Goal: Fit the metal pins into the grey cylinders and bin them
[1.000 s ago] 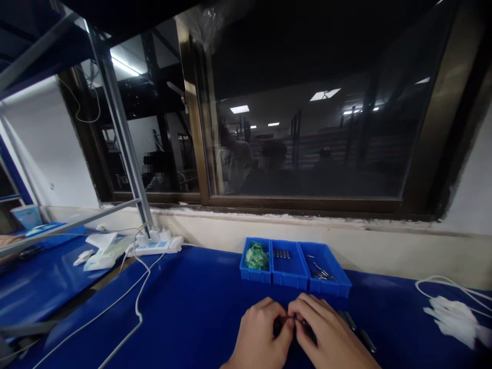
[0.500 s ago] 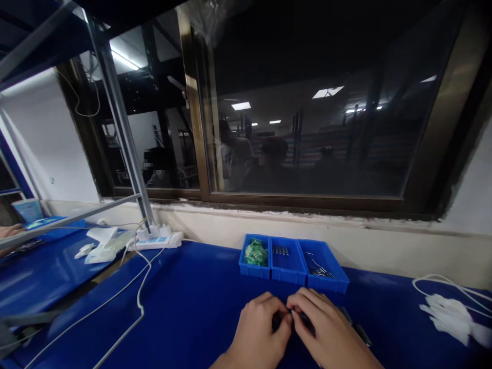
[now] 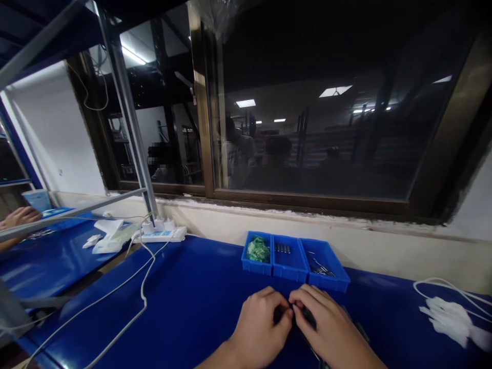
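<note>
So, both hands sat low in the middle of the frame, fingertips meeting: the left hand and right hand were curled and pinching a small dark part, too tiny to make out its shape. It hovered just over the glossy blue table mat. Right behind were three boxy blue plastic bins, holding crinkly green bits, short metal pins and thin wiry pieces. Off to the left lay a white power strip with a looping cable. Any writing was too small to read.
</note>
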`<action>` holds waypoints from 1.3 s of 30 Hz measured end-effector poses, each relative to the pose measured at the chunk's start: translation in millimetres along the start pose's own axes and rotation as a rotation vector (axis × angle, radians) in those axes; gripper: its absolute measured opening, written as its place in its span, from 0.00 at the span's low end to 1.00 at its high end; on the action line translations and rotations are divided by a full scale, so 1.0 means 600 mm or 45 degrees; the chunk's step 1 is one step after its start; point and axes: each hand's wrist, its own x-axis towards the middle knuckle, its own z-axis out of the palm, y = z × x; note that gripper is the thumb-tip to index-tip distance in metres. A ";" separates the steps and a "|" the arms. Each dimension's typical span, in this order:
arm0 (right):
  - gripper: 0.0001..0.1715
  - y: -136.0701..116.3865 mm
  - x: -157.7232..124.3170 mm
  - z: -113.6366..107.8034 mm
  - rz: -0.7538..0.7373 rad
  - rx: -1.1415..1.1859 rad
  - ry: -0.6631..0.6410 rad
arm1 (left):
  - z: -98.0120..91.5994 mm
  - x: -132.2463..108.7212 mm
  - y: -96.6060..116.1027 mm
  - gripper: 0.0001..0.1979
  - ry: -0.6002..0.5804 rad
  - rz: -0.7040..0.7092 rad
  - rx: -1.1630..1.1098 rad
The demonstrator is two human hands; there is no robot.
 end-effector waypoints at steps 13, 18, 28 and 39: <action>0.14 0.010 -0.001 0.005 -0.004 -0.039 -0.017 | 0.004 0.004 -0.003 0.07 -0.016 -0.009 0.037; 0.15 0.014 -0.002 0.011 -0.070 -0.087 0.066 | 0.010 0.005 -0.006 0.07 -0.056 -0.024 0.098; 0.16 0.018 -0.005 0.014 -0.027 -0.077 0.020 | 0.008 0.009 -0.002 0.07 -0.089 -0.028 0.110; 0.15 0.012 -0.003 0.010 0.052 -0.024 -0.077 | 0.012 0.004 -0.007 0.07 -0.085 0.015 0.120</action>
